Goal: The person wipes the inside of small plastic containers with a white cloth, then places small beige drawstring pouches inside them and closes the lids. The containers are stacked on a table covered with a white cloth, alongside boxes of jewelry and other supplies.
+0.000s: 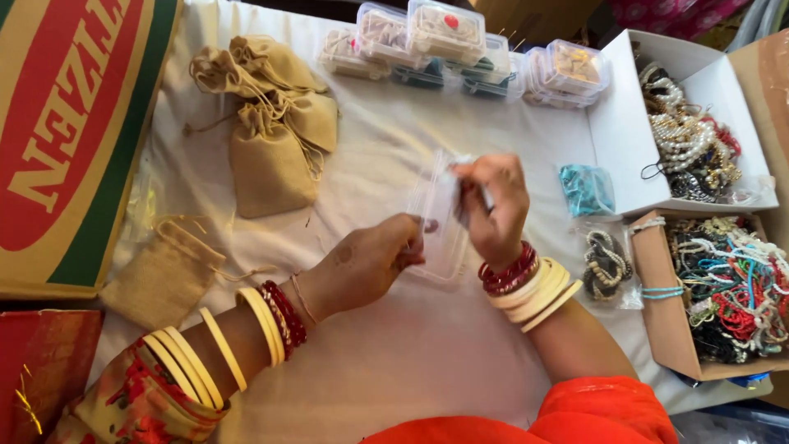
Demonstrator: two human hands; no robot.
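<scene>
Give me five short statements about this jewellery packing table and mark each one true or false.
1. Both hands hold a clear plastic pouch. True.
2. The beige drawstring cloth bags lie to the person's right. False: they lie to the left, on the white cloth.
3. The white open box holds pearl strands. True.
4. The clear lidded plastic boxes stand at the near edge. False: they stand at the far edge.
5. The left hand wears no bangles. False: cream and red bangles ring that wrist, as on the right hand.

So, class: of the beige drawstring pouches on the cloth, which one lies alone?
The flat pouch near the left hand, beside the cardboard box; the other pouches are heaped together higher up.
</scene>
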